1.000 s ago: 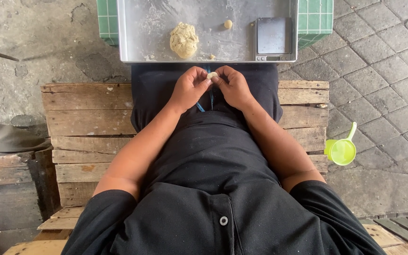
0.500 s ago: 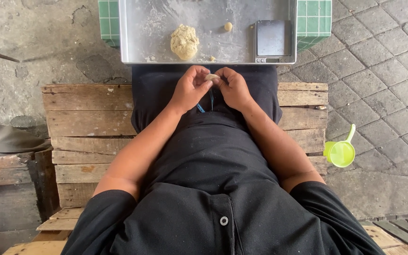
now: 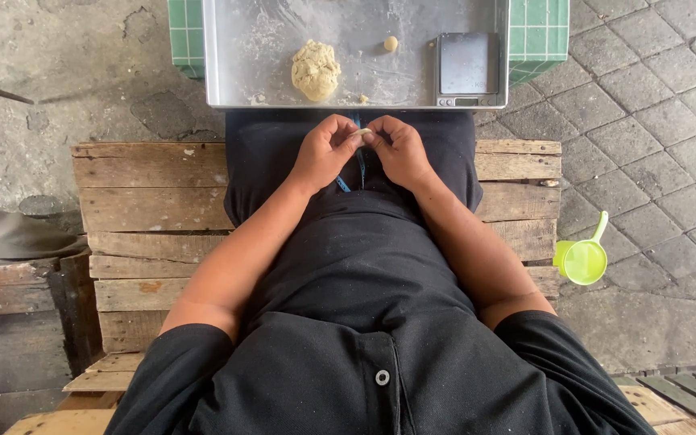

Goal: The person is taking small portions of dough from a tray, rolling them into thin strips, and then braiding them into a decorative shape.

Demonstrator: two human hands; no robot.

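Two hands are working together over the lap: the left hand (image 3: pixel 325 151) and the right hand (image 3: pixel 398 150) are meeting fingertip to fingertip, and each grip is pinching the same small dough piece (image 3: pixel 363 133), pale and barely showing between the thumbs and forefingers. That piece is sitting just below the near edge of the one metal tray (image 3: pixel 243 56), which is serving as the worktop.

On the tray, one large dough lump (image 3: pixel 315 70) is lying near the middle, one small dough ball (image 3: pixel 391 43) is resting beyond it to the right, and one tiny crumb (image 3: pixel 363 99) is sitting by the near rim. One flat grey scale (image 3: pixel 466 64) is occupying the tray's right end. A green checked cloth (image 3: pixel 537 32) is showing under the tray at both sides.

One lime-green scoop (image 3: pixel 583 259) is lying on the paving to the right. The person is sitting on one wooden pallet (image 3: pixel 155 201).

Compared with half a second ago, the hands are keeping the same place and the same pinch; nothing on the tray is shifting.
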